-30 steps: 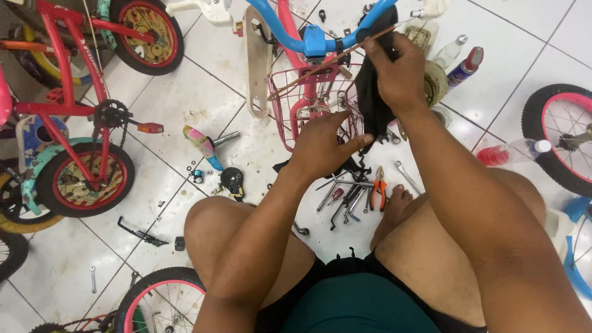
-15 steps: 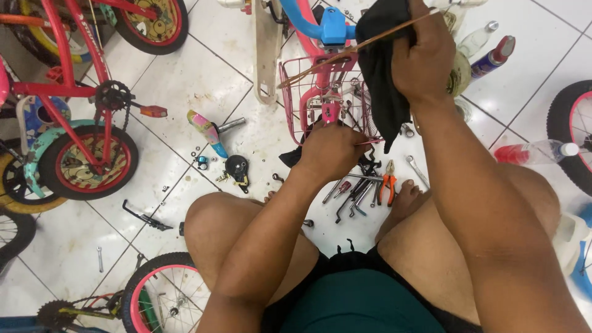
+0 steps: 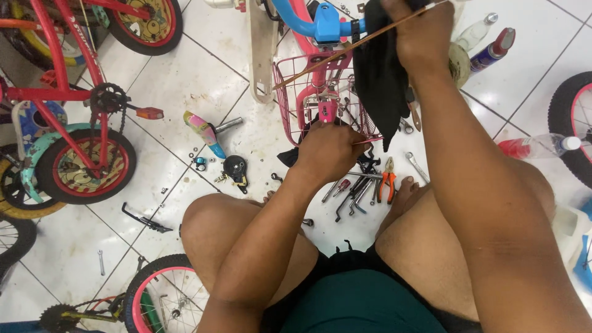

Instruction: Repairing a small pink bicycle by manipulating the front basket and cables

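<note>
Seated on a tiled floor [image 3: 185, 80] among dismantled children's bikes, you work a long thin rod [image 3: 345, 52] with a black rag [image 3: 376, 80]. Your right hand [image 3: 425, 37] is closed tight around the rag and the rod's upper stretch; your left hand [image 3: 330, 151] is curled shut low down, seemingly pinching the rod's near end, though the fingertips are hidden. The rod slants across the pink wire basket [image 3: 308, 92], under the blue frame tube [image 3: 314, 24]. Keep the rod taut between both hands and draw the rag along it in one line, so it neither bows nor snags the basket wires. Loose tools crowd your feet: orange-handled pliers [image 3: 387, 179], a spanner [image 3: 418, 165] and scattered nuts. Spray bottles [image 3: 487, 43] stand just beyond your right forearm, within an elbow's sweep.
</note>
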